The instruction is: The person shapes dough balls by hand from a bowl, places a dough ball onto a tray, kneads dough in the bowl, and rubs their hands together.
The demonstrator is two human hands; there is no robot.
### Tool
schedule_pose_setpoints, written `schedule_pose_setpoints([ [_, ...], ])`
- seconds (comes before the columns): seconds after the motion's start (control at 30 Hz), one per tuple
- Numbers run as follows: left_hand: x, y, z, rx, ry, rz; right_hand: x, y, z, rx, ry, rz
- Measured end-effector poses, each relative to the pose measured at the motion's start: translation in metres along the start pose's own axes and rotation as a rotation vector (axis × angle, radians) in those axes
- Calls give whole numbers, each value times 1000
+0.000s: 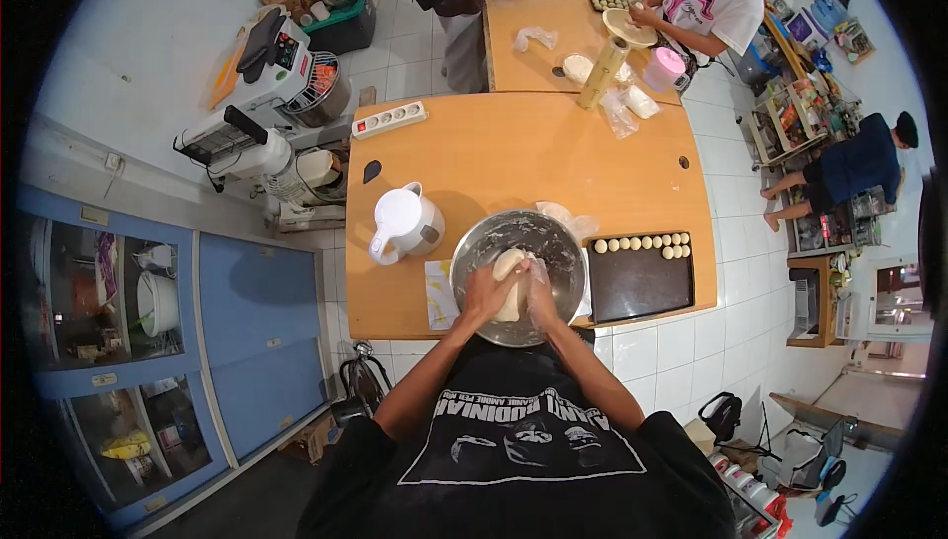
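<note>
A lump of pale dough [509, 307] is in a steel mixing bowl [474, 243] at the near edge of the table. My left hand [487, 293] grips the dough from the left, its fingers across the top. On the right, my right hand [541, 293], with clear plastic film over part of it, holds the dough's upper end. Flour or dough residue streaks the bowl's inner wall. Right of the bowl, a dark baking tray [641, 287] bears several small dough balls [635, 243] along its far edge.
A white electric kettle [407, 224] stands left of the bowl. Farther off are a power strip [390, 120], a roll of plastic film [603, 74] and a pink container [664, 69]. Two people work at the far table [548, 17]; another person [852, 161] is by the right-hand shelves.
</note>
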State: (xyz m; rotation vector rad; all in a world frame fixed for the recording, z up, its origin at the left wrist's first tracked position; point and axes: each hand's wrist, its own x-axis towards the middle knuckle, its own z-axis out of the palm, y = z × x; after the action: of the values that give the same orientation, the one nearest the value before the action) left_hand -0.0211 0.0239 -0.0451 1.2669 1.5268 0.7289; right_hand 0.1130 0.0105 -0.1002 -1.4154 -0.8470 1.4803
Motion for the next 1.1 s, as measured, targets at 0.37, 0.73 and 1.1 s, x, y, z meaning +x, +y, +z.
schedule_pose_setpoints([
  [0.37,10,-5,-12,249,-146,194,34,2,-23,-407,-98,-174],
  [0.73,-20,-32,31,103,286,236,18,-4,-15,85,113,67],
  [1.1,11,-45,11,-474,159,-261,-3,-34,8,-293,89,-296],
])
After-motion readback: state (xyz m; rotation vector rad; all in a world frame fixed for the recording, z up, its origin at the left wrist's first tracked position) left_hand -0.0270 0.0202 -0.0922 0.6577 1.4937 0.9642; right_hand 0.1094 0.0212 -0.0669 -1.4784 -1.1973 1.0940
